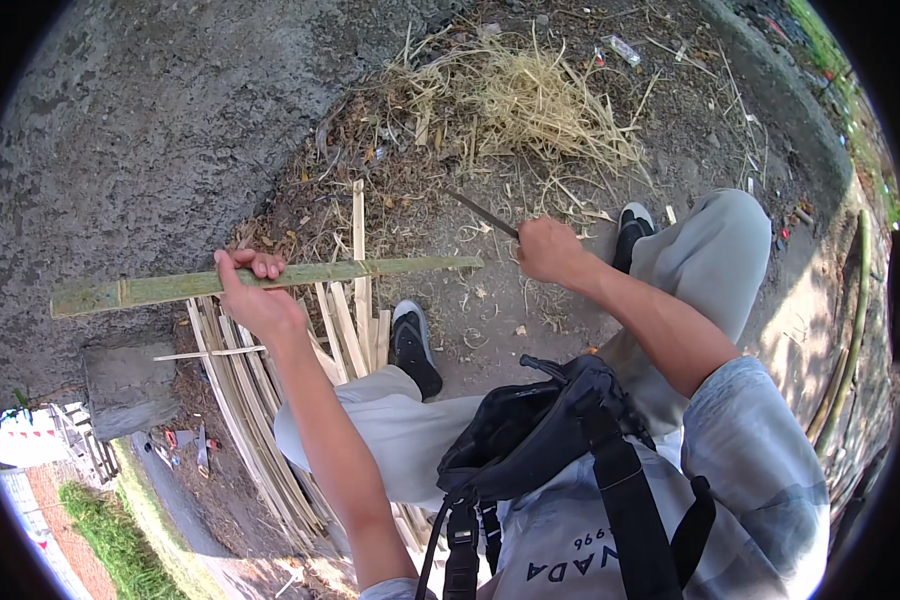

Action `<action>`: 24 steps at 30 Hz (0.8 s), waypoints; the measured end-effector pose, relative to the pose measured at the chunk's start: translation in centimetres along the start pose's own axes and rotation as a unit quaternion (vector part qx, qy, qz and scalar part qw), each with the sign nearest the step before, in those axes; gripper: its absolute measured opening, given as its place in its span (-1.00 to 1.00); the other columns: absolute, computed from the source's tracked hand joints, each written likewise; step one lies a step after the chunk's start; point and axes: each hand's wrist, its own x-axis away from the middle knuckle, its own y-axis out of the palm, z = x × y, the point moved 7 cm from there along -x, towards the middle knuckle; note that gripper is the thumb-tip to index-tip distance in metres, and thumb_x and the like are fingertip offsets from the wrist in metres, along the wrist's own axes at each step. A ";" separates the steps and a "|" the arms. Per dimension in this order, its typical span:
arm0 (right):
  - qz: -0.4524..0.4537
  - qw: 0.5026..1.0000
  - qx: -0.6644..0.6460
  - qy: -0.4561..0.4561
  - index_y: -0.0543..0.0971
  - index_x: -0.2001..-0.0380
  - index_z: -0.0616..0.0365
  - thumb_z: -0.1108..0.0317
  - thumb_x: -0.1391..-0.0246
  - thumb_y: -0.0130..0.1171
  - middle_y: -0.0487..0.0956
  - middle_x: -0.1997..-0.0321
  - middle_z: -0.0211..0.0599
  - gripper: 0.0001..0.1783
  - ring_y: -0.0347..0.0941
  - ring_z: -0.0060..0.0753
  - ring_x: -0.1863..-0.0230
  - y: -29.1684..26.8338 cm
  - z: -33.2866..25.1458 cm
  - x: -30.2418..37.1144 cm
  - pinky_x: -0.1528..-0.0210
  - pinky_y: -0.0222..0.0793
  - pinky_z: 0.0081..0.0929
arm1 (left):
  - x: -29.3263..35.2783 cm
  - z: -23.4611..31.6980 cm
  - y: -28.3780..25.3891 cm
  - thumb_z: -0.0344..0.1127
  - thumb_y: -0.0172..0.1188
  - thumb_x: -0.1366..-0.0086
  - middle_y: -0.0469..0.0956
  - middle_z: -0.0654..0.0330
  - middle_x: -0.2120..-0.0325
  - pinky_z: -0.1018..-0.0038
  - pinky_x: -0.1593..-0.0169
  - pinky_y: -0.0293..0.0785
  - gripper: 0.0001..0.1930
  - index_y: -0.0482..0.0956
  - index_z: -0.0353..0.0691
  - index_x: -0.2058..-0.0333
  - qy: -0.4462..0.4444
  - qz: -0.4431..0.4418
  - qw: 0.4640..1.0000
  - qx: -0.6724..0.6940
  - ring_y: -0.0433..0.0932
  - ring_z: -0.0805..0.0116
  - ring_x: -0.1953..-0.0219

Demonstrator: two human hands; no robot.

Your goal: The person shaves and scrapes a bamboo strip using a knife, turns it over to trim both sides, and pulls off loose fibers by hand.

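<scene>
A long, flat strip of green bamboo [160,291] lies across the left half of the view, its narrower end pointing right. My left hand [265,308] grips it, the thumb raised along one side and the fingers curled around it. In my right hand [552,250] is a knife [482,214] with a dark, narrow blade, which points up and to the left. The blade is apart from the bamboo, a little beyond its right end. My right fingers wrap the handle and hide most of it.
Many pale split strips [245,400] lie below my left forearm. A heap of straw-coloured shavings [540,105] sits at the far side, near a clear plastic bottle [623,50]. A stone block [130,385] and a saw [203,450] are at left; a long pole [855,320] lies right.
</scene>
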 end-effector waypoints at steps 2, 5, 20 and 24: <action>0.002 0.999 0.031 -0.026 0.62 0.36 0.35 0.43 0.08 0.15 0.62 0.31 0.18 -0.78 0.61 0.13 0.19 0.2 -0.1 0.0 0.13 0.54 -0.09 | 0.0 0.0 -0.5 -0.11 0.02 -0.43 0.20 0.30 0.67 0.46 0.39 0.22 -0.65 0.34 -0.21 0.48 0.001 0.017 1.000 -0.006 0.20 0.44 0.59; -0.046 0.997 0.053 -0.017 0.62 0.33 0.31 0.43 0.07 0.15 0.62 0.27 0.14 -0.78 0.60 0.08 0.14 1.5 0.4 -0.3 0.10 0.53 -0.11 | -0.1 0.3 -2.0 -0.10 0.02 -0.42 0.20 0.31 0.66 0.45 0.36 0.23 -0.64 0.33 -0.21 0.50 -0.008 0.049 0.999 -0.018 0.20 0.43 0.57; 0.003 0.999 0.014 -0.039 0.56 0.32 0.31 0.35 0.02 0.19 0.61 0.34 0.12 -0.77 0.58 0.15 0.18 -1.7 -2.9 0.9 0.10 0.49 -0.04 | 0.7 0.6 -1.4 0.01 -0.04 -0.37 0.39 0.17 0.46 0.33 0.13 0.33 -0.58 0.48 -0.31 0.32 0.039 -0.074 0.996 0.004 0.37 0.31 0.33; 0.008 0.998 -0.040 -0.043 0.56 0.29 0.33 0.34 0.02 0.24 0.60 0.37 0.15 -0.72 0.58 0.19 0.22 -2.2 -3.7 0.3 0.11 0.48 -0.04 | 0.3 0.9 -0.7 0.04 -0.11 -0.39 0.46 0.16 0.22 0.37 0.06 0.30 -0.54 0.40 -0.27 0.04 0.083 -0.076 0.993 -0.024 0.38 0.36 0.19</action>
